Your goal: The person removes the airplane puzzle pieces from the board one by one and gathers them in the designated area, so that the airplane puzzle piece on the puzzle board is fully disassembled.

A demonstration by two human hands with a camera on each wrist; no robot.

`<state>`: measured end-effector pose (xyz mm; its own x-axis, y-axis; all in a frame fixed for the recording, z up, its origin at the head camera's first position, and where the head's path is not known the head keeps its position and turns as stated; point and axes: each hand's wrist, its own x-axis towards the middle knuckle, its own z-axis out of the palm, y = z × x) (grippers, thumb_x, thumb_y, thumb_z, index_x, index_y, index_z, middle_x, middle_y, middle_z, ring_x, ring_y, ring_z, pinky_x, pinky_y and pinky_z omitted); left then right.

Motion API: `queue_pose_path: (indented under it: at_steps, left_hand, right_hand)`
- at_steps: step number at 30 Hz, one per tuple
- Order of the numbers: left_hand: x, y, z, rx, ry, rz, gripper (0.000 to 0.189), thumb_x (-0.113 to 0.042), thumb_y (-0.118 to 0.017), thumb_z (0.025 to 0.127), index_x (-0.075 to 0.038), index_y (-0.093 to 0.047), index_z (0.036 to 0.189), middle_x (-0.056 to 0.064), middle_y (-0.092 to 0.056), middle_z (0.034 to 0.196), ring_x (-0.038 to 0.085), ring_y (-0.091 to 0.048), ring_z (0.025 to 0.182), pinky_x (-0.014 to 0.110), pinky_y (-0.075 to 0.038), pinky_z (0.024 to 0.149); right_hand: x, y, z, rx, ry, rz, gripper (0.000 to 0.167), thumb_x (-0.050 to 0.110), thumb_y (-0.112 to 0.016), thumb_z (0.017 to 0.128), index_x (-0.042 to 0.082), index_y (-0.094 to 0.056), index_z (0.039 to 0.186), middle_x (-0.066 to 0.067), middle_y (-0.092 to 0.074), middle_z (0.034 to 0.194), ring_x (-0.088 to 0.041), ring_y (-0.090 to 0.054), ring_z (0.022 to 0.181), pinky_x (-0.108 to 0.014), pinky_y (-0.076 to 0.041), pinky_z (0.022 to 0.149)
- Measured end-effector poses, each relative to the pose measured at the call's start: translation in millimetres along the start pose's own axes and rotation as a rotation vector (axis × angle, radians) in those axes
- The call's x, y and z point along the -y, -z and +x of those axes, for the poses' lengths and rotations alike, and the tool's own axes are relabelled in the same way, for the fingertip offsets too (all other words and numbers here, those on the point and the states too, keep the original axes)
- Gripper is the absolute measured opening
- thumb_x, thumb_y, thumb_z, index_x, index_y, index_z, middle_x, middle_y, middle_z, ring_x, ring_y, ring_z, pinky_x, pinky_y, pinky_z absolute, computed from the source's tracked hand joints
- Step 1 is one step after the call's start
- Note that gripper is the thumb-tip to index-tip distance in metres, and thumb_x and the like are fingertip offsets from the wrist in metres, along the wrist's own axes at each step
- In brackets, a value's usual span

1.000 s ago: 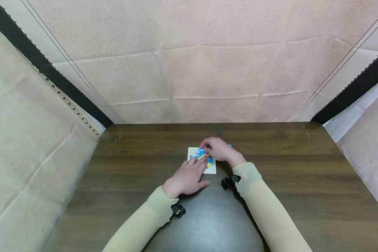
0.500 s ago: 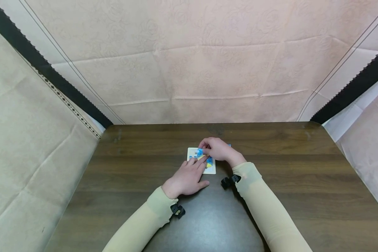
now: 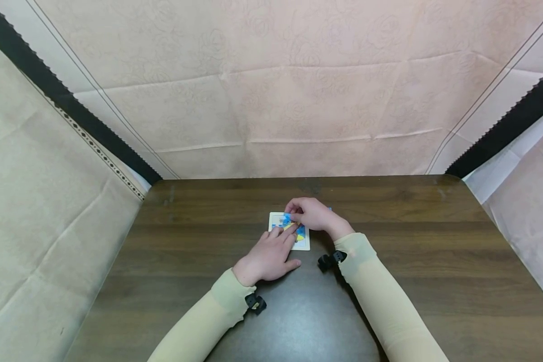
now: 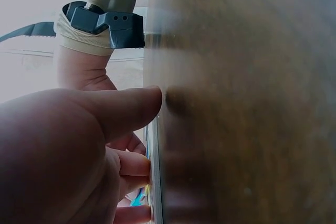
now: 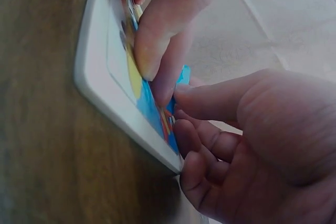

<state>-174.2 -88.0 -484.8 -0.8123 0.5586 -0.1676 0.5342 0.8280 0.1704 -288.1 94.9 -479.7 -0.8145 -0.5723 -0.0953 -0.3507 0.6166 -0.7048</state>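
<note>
A white-framed picture board (image 3: 304, 247), which looks like a jigsaw puzzle in blue and yellow, lies flat on the table. My left hand (image 3: 271, 254) rests on it from the near left, its straight fingers pressing the picture and its thumb out to the side. From the right, my right hand (image 3: 314, 213) reaches over the board's far side. In the right wrist view its thumb and forefinger pinch a small flat blue piece (image 5: 184, 74), tilted up from the picture (image 5: 149, 106). The left wrist view shows the board edge-on (image 4: 156, 171) beneath the left fingertips. Both hands cover much of the picture.
A little blue edge (image 3: 329, 207) shows just behind the right hand; its kind is too small to tell. The brown wooden table (image 3: 208, 241) runs back to a pale cloth wall (image 3: 271, 100). Each wrist wears a black camera (image 3: 255, 301).
The right fingertips have shifted very slightly left over the board, and more of the blue piece shows by the thumb. The left hand stays in place.
</note>
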Motion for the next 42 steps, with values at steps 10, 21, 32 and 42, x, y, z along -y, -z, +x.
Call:
queue_pose_path:
  at_steps: [10,21,32,42]
  left_hand:
    - [-3.9,7.5,-2.8,0.002,0.003,-0.004,0.078,-0.054,-0.059,0.107,-0.008,-0.037,0.167,0.004,-0.023,0.177,0.028,-0.035,0.148,0.05,-0.036,0.118]
    - [-2.6,-3.7,-0.3,0.057,-0.015,0.016,0.083,-0.058,-0.054,0.108,-0.011,-0.027,0.171,0.008,-0.011,0.18,0.038,-0.019,0.161,0.056,-0.022,0.127]
    - [-6.3,-1.3,-2.4,0.078,-0.014,-0.026,0.085,-0.058,-0.052,0.109,-0.007,-0.024,0.171,0.013,-0.006,0.18,0.036,-0.007,0.164,0.052,-0.015,0.13]
    - [-9.4,2.2,-4.8,0.067,-0.022,-0.01,0.085,-0.057,-0.054,0.109,-0.006,-0.025,0.17,0.014,-0.01,0.179,0.036,-0.011,0.164,0.051,-0.019,0.13]
  right_hand:
    - [0.0,1.3,-1.9,-0.01,0.001,0.018,0.01,0.015,-0.067,0.107,0.017,-0.073,0.115,0.0,-0.069,0.098,-0.02,-0.063,0.089,-0.038,-0.053,0.083]
    - [-3.4,4.2,-3.0,-0.023,-0.016,0.033,0.011,0.017,-0.067,0.107,0.013,-0.075,0.114,-0.001,-0.07,0.099,-0.02,-0.063,0.088,-0.037,-0.054,0.081]
    - [-5.7,7.6,-1.7,-0.063,0.013,0.019,0.013,0.021,-0.066,0.108,0.014,-0.073,0.115,-0.002,-0.073,0.107,-0.022,-0.065,0.099,-0.045,-0.054,0.095]
    - [-9.9,13.0,-5.0,-0.066,0.05,0.033,0.02,0.018,-0.067,0.108,0.02,-0.078,0.125,0.003,-0.075,0.108,-0.021,-0.067,0.104,-0.044,-0.053,0.095]
